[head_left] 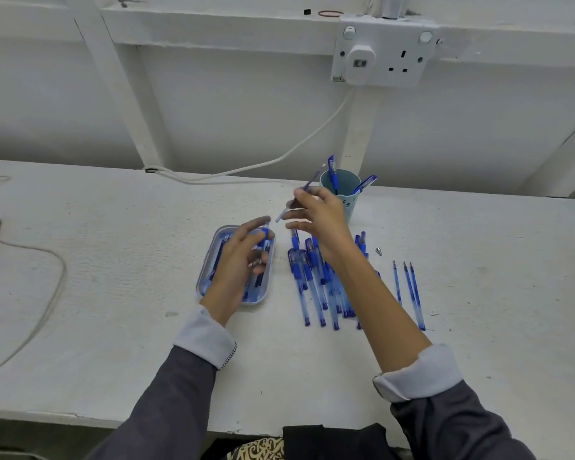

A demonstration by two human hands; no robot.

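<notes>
On bench [113, 260], left: tray [202, 277] of blue pen parts | left hand [243, 257] over tray, grip curled round a pen barrel [265, 232] | right hand [319, 217] raised, grip pinching a thin refill [309, 184], tilted, just before cup [349, 190] | pen pile [312, 287] under right forearm | three loose refills [410, 290] far right

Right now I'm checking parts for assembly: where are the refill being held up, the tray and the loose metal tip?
held refill [314, 177]: head view, on its shaft above the fingers.
tray [210, 257]: head view, on its left rim.
metal tip [378, 251]: head view, on its middle.
</notes>
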